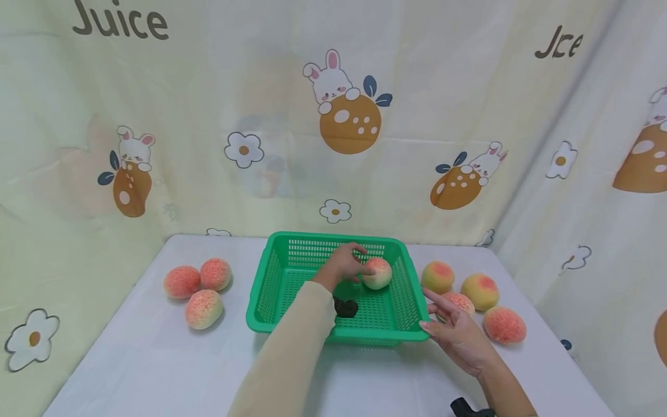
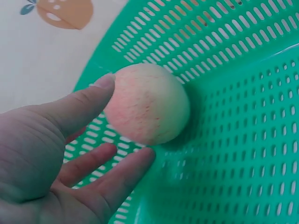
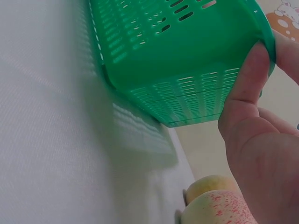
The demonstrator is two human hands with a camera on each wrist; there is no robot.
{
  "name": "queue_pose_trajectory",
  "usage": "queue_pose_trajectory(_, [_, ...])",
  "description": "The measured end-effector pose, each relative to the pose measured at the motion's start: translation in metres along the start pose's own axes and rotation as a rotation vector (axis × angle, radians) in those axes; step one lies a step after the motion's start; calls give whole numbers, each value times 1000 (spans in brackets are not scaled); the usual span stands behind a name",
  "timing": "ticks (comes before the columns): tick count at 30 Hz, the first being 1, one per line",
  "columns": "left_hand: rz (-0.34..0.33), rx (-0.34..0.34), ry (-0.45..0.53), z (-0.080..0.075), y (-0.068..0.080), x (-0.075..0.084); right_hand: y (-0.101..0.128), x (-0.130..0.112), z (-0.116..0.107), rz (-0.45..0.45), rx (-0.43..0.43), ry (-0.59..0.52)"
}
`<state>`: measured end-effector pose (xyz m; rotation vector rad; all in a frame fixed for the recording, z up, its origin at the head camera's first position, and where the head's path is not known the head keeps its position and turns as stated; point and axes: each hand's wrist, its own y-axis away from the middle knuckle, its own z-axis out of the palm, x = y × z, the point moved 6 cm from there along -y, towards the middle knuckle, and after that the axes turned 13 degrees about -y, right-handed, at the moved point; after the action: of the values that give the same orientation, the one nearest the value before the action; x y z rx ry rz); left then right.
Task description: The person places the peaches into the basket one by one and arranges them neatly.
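Note:
A green plastic basket with slotted walls stands on the white-covered table. Inside it, toward the right end, lies one pale peach with a pink blush. My left hand reaches into the basket beside this peach. In the left wrist view the thumb tip meets the edge of the peach, while the other fingers spread loosely below it without wrapping round it. My right hand pinches the basket's rim at the front right corner, the thumb on the outer wall.
To the left of the basket sit three peaches in a cluster. Several more peaches lie on the right, close to my right hand. A printed curtain hangs behind the table and along both sides.

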<state>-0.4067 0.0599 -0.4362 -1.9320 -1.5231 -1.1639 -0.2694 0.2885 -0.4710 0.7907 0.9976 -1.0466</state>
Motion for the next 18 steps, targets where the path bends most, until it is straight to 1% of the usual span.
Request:
queue_pose_trajectory(6, [39, -36, 136, -17, 14, 2, 1, -1, -1, -6, 1, -11])
queue_pose_trajectory(9, [66, -40, 169, -27, 18, 5, 2, 0, -1, -5, -2, -16])
queue_pose_trajectory(11, [83, -40, 184, -34, 21, 6, 1, 0, -1, -1, -1, -19])
queue_pose_trajectory(14, [101, -27, 176, -44, 28, 7, 0, 2, -1, 5, 0, -22])
queue_pose_trajectory(18, [120, -21, 155, -50, 40, 7, 0, 1, 1, -7, -16, -20])
